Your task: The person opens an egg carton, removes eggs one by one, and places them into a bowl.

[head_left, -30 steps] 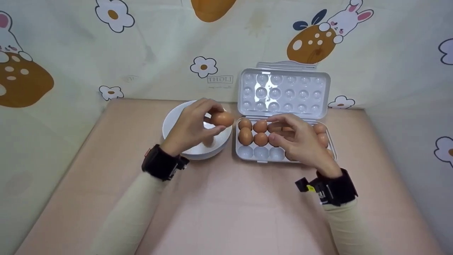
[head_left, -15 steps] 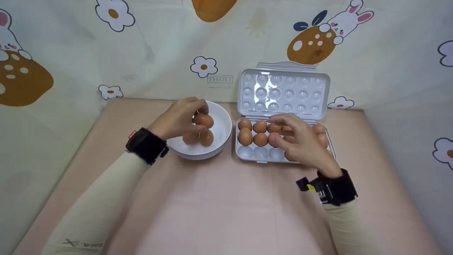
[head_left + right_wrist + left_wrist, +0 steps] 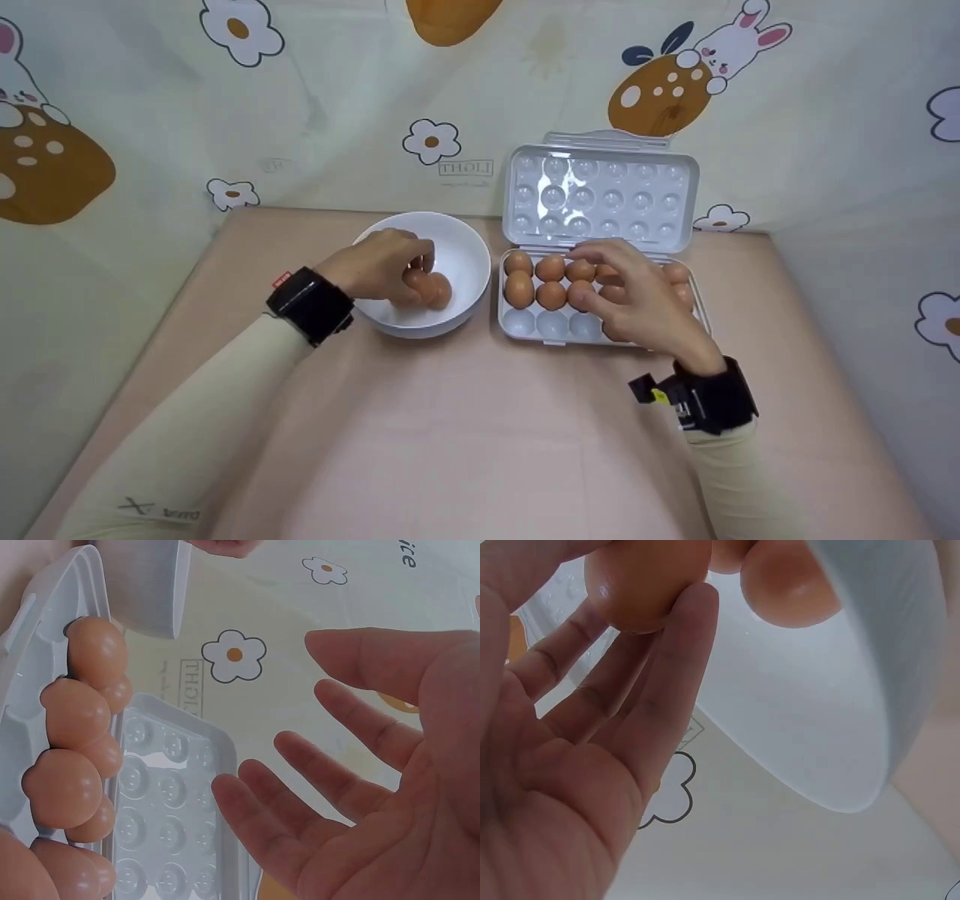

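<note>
My left hand [image 3: 379, 262] reaches into a white bowl [image 3: 471, 292] and grips a brown egg [image 3: 649, 585] between thumb and fingers. Two more eggs show inside the bowl in the left wrist view, the nearer egg [image 3: 787, 585] being close beside the held one. Over an egg box [image 3: 553, 324] hovers my right hand [image 3: 645, 304], its fingers spread and relaxed with nothing between them. Brown eggs [image 3: 73, 714] fill the two far rows on the left side of the box. Part of the box's right half is hidden under that hand.
The box's clear dimpled lid [image 3: 600, 199] stands raised behind it, near a printed cloth backdrop [image 3: 337, 112]. Several hollows in the box's front row hold no egg. Bowl and box stand side by side on a pinkish tabletop [image 3: 480, 435].
My left hand has carried the egg left from beside the box, then lowered it into the bowl among the other eggs. My right hand has stayed nearly still over the box.
</note>
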`<state>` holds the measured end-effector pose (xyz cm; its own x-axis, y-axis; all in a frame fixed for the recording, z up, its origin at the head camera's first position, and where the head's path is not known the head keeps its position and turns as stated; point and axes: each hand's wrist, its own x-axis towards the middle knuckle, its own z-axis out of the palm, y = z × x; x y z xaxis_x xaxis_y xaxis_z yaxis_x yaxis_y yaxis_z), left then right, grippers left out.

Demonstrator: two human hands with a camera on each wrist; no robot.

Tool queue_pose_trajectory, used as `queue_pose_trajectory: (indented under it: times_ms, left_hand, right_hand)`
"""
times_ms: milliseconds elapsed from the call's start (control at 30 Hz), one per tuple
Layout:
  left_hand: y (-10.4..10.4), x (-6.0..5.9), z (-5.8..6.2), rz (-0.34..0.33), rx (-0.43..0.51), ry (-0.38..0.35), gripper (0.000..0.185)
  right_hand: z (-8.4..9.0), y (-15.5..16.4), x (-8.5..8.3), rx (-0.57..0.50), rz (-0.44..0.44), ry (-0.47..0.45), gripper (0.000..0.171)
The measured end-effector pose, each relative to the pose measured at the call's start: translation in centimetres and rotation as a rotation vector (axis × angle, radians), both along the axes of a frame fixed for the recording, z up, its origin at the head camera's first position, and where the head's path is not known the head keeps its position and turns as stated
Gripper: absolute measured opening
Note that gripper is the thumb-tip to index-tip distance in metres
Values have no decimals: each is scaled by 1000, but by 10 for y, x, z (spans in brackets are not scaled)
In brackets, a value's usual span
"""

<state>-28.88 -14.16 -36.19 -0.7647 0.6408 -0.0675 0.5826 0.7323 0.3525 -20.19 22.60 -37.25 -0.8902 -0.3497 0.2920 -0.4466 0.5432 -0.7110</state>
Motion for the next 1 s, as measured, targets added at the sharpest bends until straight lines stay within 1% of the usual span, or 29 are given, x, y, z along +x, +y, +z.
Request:
queue_pose_trajectory:
  times_ms: [133,267,400,567,700,833,900,1000]
  left_hand:
    - [-1,-1,-4,-17,-48,-18,28]
    - [0,-2,-7,-12,-87,-64,30]
    - [0,-3,-10,-12,-112,-91,28]
    - [1,-2,-11,-18,-130,-109,24]
    - [3,0,-13,-20,-143,-110,24]
    - [3,1,-15,-31,-133,-103,21]
    - [4,1,-16,-38,-124,-94,20]
    - [4,2,-16,-60,-120,-61,15]
  right_hand:
    - [0,2,0,-12,7,15,42]
    - [0,2,0,-8,11,16,42]
    - [-1,2,-1,15,4,20,42]
    - [-1,3,0,14,4,18,44]
    - [-2,3,0,17,-1,21,45]
    - [-1,3,0,35,-12,24,45]
    - [-1,3,0,44,-18,27,45]
    - [0,4,0,66,-31,43,45]
